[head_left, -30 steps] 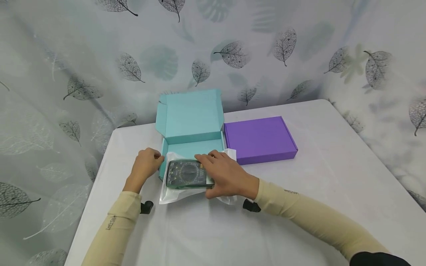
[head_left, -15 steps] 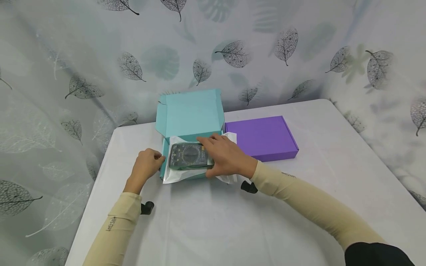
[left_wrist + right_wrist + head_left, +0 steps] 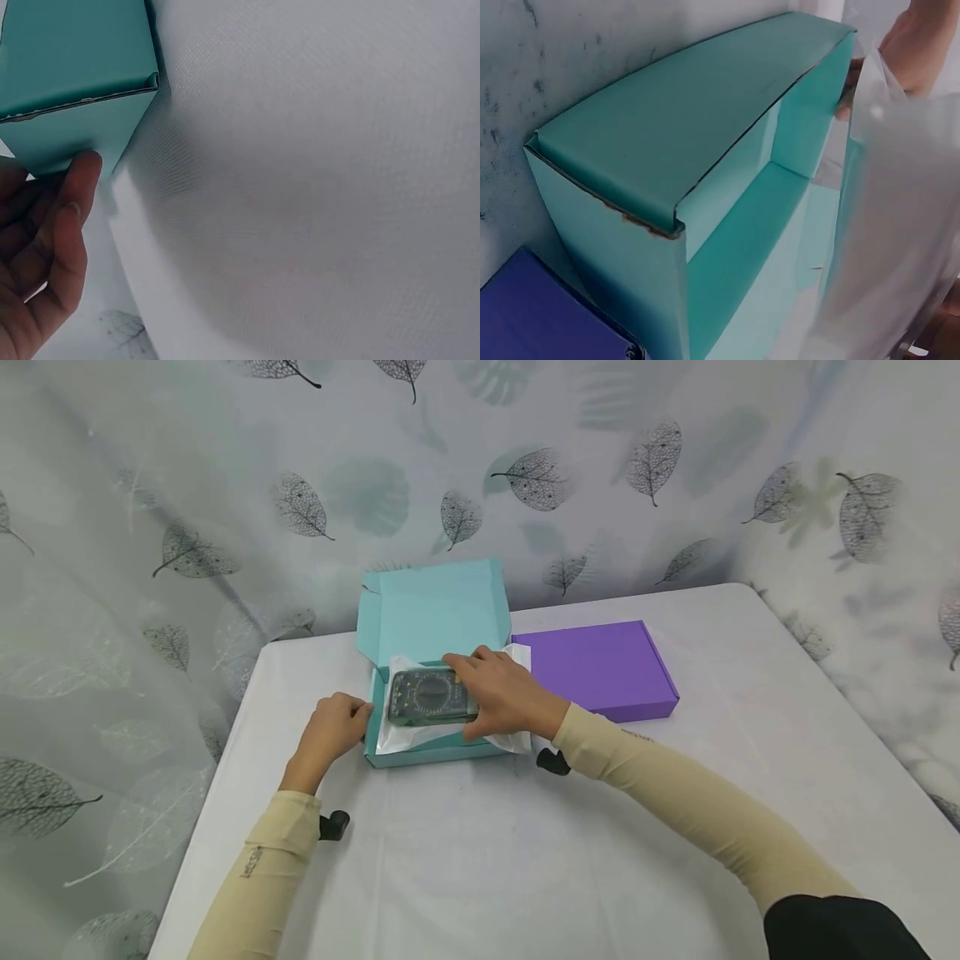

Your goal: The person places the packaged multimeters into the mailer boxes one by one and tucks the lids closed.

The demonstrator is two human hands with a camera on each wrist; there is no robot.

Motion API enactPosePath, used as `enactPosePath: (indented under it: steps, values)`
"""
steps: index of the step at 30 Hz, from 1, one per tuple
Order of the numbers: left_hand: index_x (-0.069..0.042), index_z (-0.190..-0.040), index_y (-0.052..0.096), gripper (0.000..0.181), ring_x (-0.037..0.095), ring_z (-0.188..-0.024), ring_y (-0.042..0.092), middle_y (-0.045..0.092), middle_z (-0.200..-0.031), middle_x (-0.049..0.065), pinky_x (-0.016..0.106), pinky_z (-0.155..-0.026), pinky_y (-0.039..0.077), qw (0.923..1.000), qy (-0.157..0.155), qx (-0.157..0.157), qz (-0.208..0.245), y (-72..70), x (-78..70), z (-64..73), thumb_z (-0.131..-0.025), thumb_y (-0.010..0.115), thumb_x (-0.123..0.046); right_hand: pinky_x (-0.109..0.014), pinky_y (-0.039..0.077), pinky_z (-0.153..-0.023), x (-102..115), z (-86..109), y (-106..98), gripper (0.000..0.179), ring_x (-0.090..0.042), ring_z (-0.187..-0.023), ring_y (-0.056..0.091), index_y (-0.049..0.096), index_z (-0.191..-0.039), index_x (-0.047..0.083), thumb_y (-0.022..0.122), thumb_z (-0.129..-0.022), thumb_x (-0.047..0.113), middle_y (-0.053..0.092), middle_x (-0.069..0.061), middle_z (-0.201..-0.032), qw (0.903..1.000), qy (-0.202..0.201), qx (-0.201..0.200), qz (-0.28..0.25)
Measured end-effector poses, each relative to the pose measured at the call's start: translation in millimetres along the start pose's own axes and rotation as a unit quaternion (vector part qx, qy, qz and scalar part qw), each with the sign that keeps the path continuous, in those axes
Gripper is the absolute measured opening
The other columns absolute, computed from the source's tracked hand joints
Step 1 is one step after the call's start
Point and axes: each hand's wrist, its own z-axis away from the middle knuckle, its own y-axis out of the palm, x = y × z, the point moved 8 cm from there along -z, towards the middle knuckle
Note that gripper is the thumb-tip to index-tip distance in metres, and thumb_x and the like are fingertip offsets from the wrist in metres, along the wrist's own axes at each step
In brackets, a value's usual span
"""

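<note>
In the head view, an open teal cardboard box [image 3: 442, 760] stands toward the back of the table, its lid [image 3: 442, 610] raised behind it. My left hand [image 3: 334, 731] holds the box's left wall with bent fingers; in the left wrist view the fingertips [image 3: 90, 165] rest against the outside of that wall. My right hand [image 3: 506, 693] grips a dark multimeter [image 3: 429, 695], round dial facing up, together with its white plastic bag [image 3: 405, 737]. Meter and bag lie over the box opening, tilted. In the right wrist view, the bag [image 3: 900, 225] hangs beside the opening.
A closed purple box [image 3: 592, 668] lies right of the teal box, against its side. The white-covered table [image 3: 480, 860] ends at a leaf-printed curtain [image 3: 525, 485] at the back and sides. Black wrist mounts [image 3: 333, 825] stick out below the sleeves.
My right hand has carried the multimeter and bag away from me, from in front of the teal box to over its opening. The left hand has stayed at the box's left wall.
</note>
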Motion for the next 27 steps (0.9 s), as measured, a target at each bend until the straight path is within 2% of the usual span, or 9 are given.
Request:
enactPosePath:
  steps: [13, 22, 27]
  values:
    - [0.010, -0.115, 0.074, 0.034, 0.022, -0.068, 0.064, 0.069, -0.070, 0.005, 0.038, -0.061, 0.049, 0.9999, -0.013, 0.003, -0.001, 1.1, -0.6, -0.9, -0.108, 0.054, -0.017, -0.047, 0.041, -0.104, -8, -16.0, 14, 0.103, -0.027, -0.119, 0.048, 0.037, -0.158, 0.004, 0.089, -0.076, 0.035, 0.062, -0.007, -0.136, 0.9993, 0.008, 0.037, 0.006]
    - [0.007, -0.111, 0.076, 0.033, 0.024, -0.069, 0.061, 0.070, -0.072, 0.005, 0.037, -0.060, 0.047, 0.9997, -0.023, 0.003, -0.011, 1.3, 2.7, -2.5, -0.108, 0.055, -0.018, -0.047, 0.047, -0.094, -6, -27.3, 22, 0.102, -0.028, -0.121, 0.049, 0.036, -0.159, 0.004, 0.089, -0.077, 0.035, 0.059, -0.008, -0.141, 0.9984, 0.010, 0.054, -0.011]
    - [0.007, -0.108, 0.077, 0.033, 0.023, -0.065, 0.060, 0.069, -0.068, 0.004, 0.036, -0.058, 0.045, 0.9999, -0.012, -0.001, -0.009, 0.5, 0.6, -2.6, -0.108, 0.055, -0.017, -0.043, 0.051, -0.089, -8, -30.4, 27, 0.103, -0.028, -0.124, 0.049, 0.034, -0.160, 0.006, 0.089, -0.078, 0.035, 0.057, -0.009, -0.143, 0.9970, 0.019, 0.069, -0.028]
